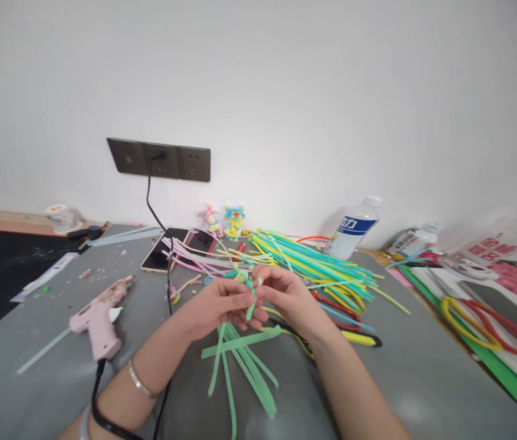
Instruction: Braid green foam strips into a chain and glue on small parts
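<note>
My left hand [219, 305] and my right hand [286, 296] meet over the middle of the grey table [423, 379]. Both pinch a small folded piece made of green strips [252, 296] between their fingertips. Several loose green strips [240, 360] hang and fan out below the hands toward me. A big heap of green, yellow and blue strips [313, 263] lies just behind my right hand. Pale pink strips [198, 253] lie behind my left hand.
A pink glue gun [100, 318] lies at the left, its black cord running past my left wrist. Two phones [180, 247], small finished figures [233, 220], a water bottle [354, 226] and a wall socket [160, 159] stand at the back. Red and yellow-handled scissors [487, 318] lie right.
</note>
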Motion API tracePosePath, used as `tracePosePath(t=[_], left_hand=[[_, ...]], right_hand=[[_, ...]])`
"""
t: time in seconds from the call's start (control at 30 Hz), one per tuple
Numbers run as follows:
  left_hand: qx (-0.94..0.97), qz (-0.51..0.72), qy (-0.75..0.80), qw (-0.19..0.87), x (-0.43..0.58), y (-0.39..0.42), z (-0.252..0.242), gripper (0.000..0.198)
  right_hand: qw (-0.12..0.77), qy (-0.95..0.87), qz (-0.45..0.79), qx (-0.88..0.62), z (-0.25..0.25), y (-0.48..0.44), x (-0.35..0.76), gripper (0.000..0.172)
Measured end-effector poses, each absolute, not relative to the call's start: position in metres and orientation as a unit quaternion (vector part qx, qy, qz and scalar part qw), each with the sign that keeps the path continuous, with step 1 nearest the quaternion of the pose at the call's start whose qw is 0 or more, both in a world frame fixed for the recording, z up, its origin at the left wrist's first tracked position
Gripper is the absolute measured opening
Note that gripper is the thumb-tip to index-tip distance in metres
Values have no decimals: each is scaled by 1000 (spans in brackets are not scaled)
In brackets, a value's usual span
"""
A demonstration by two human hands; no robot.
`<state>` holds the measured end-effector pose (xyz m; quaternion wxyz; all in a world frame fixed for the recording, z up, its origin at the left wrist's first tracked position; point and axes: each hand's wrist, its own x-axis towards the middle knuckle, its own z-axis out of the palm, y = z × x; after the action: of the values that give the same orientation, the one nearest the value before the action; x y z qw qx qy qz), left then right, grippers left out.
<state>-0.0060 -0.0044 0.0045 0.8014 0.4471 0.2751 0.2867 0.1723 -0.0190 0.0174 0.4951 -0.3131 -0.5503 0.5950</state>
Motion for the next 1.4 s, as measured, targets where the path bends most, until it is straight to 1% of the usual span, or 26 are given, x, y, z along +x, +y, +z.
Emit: tracePosePath(t=[0.17, 0.4, 0.6, 0.7, 0.8, 0.93, 1.07, 1.2, 1.4], left_hand=[[466, 297, 275, 786, -6, -5, 3, 25], [490, 300, 281, 769, -4, -4, 3, 24], [527, 354, 308, 709, -1, -4, 3, 22], [531, 359, 308, 703, 0, -4, 1, 24], [525, 357, 310, 708, 0, -3, -1, 26], [525, 369, 316, 699, 1, -3, 1, 28], [517, 386, 310, 698, 3, -4, 2, 28], [504, 398, 304, 704, 4, -4, 3, 27], [514, 411, 286, 697, 2, -4, 4, 22]], right_hand=[[502, -578, 559, -319, 21, -20, 172, 22], [484, -592, 562, -315, 24, -22, 175, 21], [489, -610, 536, -319, 21, -19, 179, 21], [501, -622, 513, -316, 19, -17, 181, 18], [525, -647, 452, -317, 16, -15, 182, 14], [541, -700, 316, -342, 15, -17, 180, 9], [529, -747, 217, -340, 20, -20, 178, 13], [527, -764, 188, -323, 23, -21, 178, 15], [513, -773, 180, -326, 21, -23, 177, 12]])
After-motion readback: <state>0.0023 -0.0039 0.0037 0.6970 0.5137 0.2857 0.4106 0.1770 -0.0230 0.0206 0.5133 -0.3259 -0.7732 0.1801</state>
